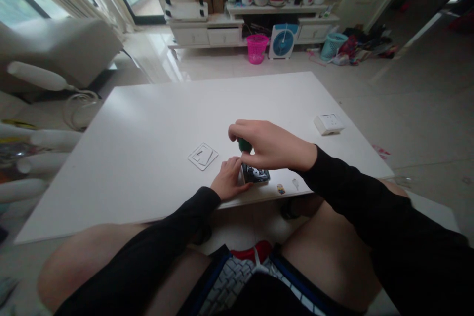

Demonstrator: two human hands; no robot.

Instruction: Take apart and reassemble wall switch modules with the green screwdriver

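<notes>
My right hand (262, 143) is closed around the green handle of a screwdriver (244, 146), held upright over a small black and white device (255, 174) near the table's front edge. The screwdriver's shaft and tip are hidden behind my hands. My left hand (230, 177) grips the device's left side, fingers at its far side and thumb along its near edge. Left of my hands lies a flat white square plate (203, 156) with a loose frame-like piece. A white wall socket on a box (329, 124) stands at the table's right.
The white table (155, 123) spans the area before me. Two small stickers, one a yellow cartoon figure (281, 189), lie by its front edge. Across the floor are a pink basket (256, 48), a blue fan (283, 41) and a low cabinet (192, 36). My knees are under the near edge.
</notes>
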